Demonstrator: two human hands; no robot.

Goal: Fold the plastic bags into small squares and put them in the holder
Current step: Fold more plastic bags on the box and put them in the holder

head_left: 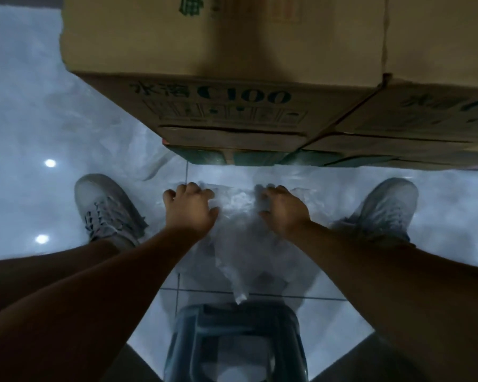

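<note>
Looking straight down, we see a clear plastic bag (238, 238) lying crumpled in the middle of the frame, on the tiled floor (20, 106) between our feet. Its far edge sits just below the boxes, and its near end narrows to a point just above the stool (232, 340) at the bottom centre. Our left hand (189, 209) is on the bag's left side, knuckles up, with the fingers bent and close together, curling down over the far edge of the plastic while the thumb lies against the bag toward the centre. Our right hand (283, 210) mirrors it on the right side, fingers likewise bent and bunched over the far edge, thumb turned inward on the plastic. The 2 hands are near each other but apart, with wrinkled plastic between them. We cannot tell whether the fingertips reach under the edge, since the knuckles hide them. Our left shoe (108, 208) stands at centre left and our right shoe (384, 208) at centre right, both beside the bag. Stacked cardboard boxes (221, 51) with green print fill the top of the frame. More loose plastic (152, 164) lies on the floor by the boxes' lower left corner. We also see 2 bright light spots (49, 162) on the tiles at left.
</note>
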